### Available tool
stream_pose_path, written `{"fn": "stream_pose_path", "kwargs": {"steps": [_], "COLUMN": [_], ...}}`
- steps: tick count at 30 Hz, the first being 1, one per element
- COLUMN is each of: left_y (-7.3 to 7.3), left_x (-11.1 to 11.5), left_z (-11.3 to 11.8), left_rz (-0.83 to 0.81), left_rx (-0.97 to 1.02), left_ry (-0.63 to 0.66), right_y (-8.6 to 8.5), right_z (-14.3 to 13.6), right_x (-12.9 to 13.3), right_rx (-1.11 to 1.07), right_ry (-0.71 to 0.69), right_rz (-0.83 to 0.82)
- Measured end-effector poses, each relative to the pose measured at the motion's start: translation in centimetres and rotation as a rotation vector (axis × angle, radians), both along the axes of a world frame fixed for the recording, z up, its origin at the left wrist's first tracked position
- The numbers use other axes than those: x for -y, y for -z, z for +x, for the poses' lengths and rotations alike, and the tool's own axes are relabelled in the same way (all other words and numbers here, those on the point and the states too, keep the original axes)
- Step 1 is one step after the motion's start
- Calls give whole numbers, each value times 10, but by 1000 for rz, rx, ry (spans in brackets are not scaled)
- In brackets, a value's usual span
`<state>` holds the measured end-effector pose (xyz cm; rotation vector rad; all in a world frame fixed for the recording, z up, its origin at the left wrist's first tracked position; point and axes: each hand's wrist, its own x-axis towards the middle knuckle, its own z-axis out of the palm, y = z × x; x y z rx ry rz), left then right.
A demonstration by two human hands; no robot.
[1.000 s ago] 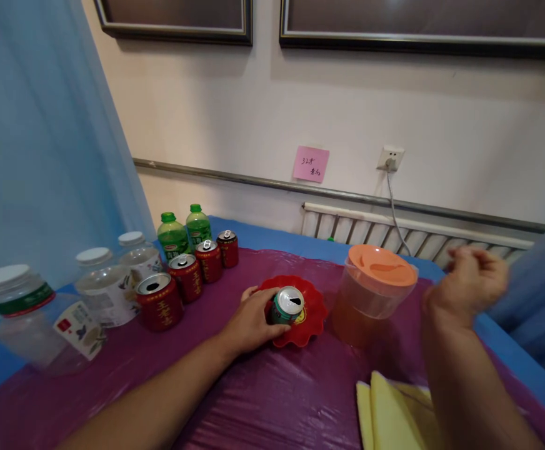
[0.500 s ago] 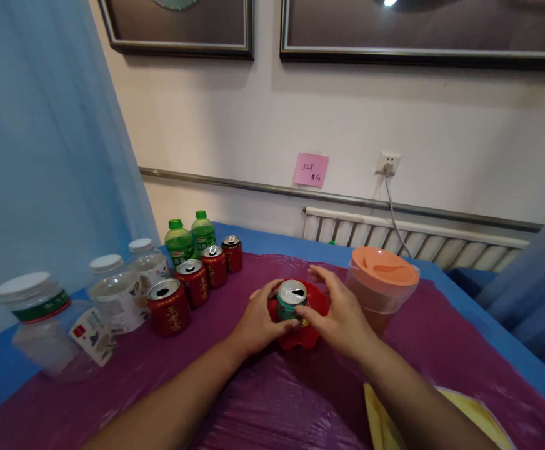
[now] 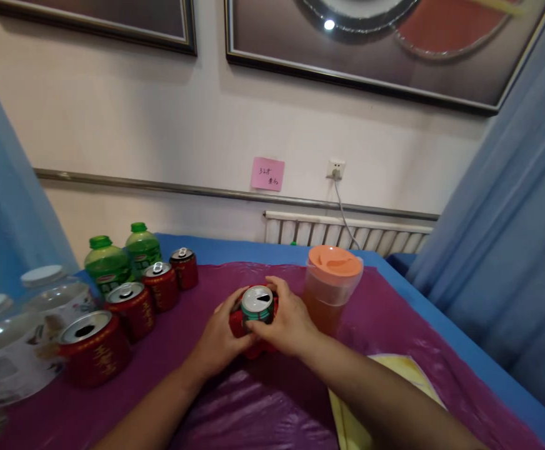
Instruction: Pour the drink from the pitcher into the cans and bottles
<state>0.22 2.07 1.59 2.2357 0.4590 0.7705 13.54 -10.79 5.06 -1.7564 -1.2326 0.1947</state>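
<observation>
A green can (image 3: pixel 257 301) with an open silver top stands upright at the middle of the table, on or in a red dish (image 3: pixel 254 351) that is mostly hidden. My left hand (image 3: pixel 220 332) is wrapped round the can's left side, its thumb at the front. From the right, my right hand (image 3: pixel 289 319) grips the same can, thumb on its front and fingers behind. Just right of my right hand is a clear pitcher (image 3: pixel 329 297) with an orange lid and brownish liquid.
Red cans (image 3: pixel 97 350) stand in a slanting row at the left, beside green-capped bottles (image 3: pixel 107 265) and clear jars (image 3: pixel 12 356) with white lids. A yellow cloth (image 3: pixel 354 415) lies under my right forearm. Purple sheeting (image 3: pixel 263 409) covers the blue table.
The view has swung to the right. My right hand has closed in on the can, and both hands now hold it, covering more of the red dish.
</observation>
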Motion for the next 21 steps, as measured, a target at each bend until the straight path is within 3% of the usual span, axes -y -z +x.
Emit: {"fn": "stream_pose_path", "kwargs": {"steps": [3,6,11,16,21], "left_y": [6,14,18,23,26], "left_x": [-6,-10,-9,-13,-14], "left_z": [-3,-6,-2,3,4], "left_rz": [-24,-34,-21,21,59], "left_rx": [35,97,93,34,33], "left_ry": [95,154,53,19,7], "right_y": [-11,-16,-3,26,52], "right_z": [2,6,29,100,204], "right_x": [17,51,128,183,185], "right_rx": [-3,-66,-145,-170,-76], "right_ry": [21,30,146,470,753], "right_rz": [62,185,275,258,176]}}
